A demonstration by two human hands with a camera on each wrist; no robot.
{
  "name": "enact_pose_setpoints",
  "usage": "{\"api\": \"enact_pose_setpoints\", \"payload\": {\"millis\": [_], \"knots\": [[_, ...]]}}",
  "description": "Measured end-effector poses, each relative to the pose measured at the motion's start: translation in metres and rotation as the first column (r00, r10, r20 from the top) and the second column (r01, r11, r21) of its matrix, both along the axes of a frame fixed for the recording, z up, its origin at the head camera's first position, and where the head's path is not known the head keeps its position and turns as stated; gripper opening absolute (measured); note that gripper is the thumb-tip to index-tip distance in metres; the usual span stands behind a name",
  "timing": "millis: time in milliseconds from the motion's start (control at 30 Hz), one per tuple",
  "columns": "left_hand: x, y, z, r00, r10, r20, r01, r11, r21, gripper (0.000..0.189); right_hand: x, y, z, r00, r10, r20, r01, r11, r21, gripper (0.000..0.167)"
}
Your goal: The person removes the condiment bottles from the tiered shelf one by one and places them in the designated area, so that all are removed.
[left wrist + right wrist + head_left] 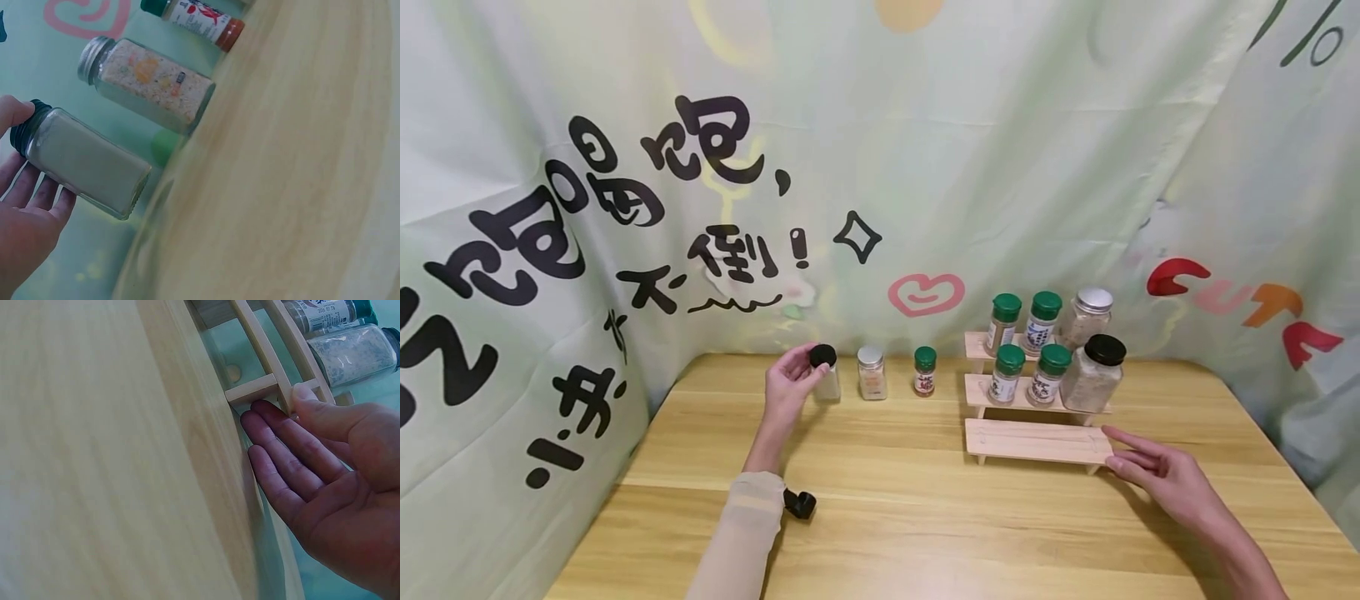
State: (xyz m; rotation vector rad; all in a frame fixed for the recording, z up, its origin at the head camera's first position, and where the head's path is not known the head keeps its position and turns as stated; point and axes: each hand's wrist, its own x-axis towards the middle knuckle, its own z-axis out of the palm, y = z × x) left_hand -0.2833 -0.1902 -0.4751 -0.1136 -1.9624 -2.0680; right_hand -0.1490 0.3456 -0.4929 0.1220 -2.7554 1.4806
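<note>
At the left, my left hand (786,383) grips a square glass jar (87,162) by its black lid, thumb on one side and fingers on the other. Pale powder fills the jar, whose base is close over the tabletop. My right hand (1168,479) is at the right end of a three-tier wooden rack (1037,442), its thumb and index finger pinching the lowest step's end. That step is bare. Beside the held jar stand a silver-lidded jar (872,375) of pinkish grains and a green-capped spice bottle (925,372) with red contents.
Green-capped bottles (1003,375), a black-lidded jar (1093,375) and a silver-lidded jar (1086,317) stand on the upper two steps. A printed curtain (850,167) hangs behind the wooden table (925,525). A black strap device (801,504) is by my left wrist.
</note>
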Motion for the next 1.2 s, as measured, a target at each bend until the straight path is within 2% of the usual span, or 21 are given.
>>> {"api": "enact_pose_setpoints", "payload": {"millis": [433, 633, 833, 967, 1200], "knots": [[-0.006, -0.007, -0.009, 0.999, 0.011, 0.041, -0.012, 1.0, 0.027, 0.044, -0.002, -0.002, 0.0, 1.0, 0.012, -0.006, -0.013, 1.0, -0.023, 0.053], [-0.007, -0.01, -0.012, 0.998, 0.017, 0.055, -0.019, 0.999, 0.04, 0.045, -0.001, -0.002, 0.0, 1.0, 0.005, 0.004, -0.005, 1.0, 0.01, 0.054], [-0.007, -0.009, -0.013, 0.999, -0.006, 0.038, 0.003, 0.997, 0.072, 0.046, -0.001, 0.0, 0.0, 1.0, 0.005, -0.007, -0.005, 1.0, 0.005, 0.054], [-0.007, -0.01, -0.014, 0.999, -0.017, 0.042, 0.015, 0.998, 0.06, 0.049, -0.001, 0.0, 0.0, 1.0, 0.008, -0.001, -0.008, 1.0, -0.013, 0.054], [-0.001, -0.014, -0.011, 0.995, -0.092, 0.037, 0.089, 0.994, 0.06, 0.057, 0.0, 0.0, 0.001, 1.0, 0.012, 0.013, -0.011, 1.0, -0.022, 0.055]]}}
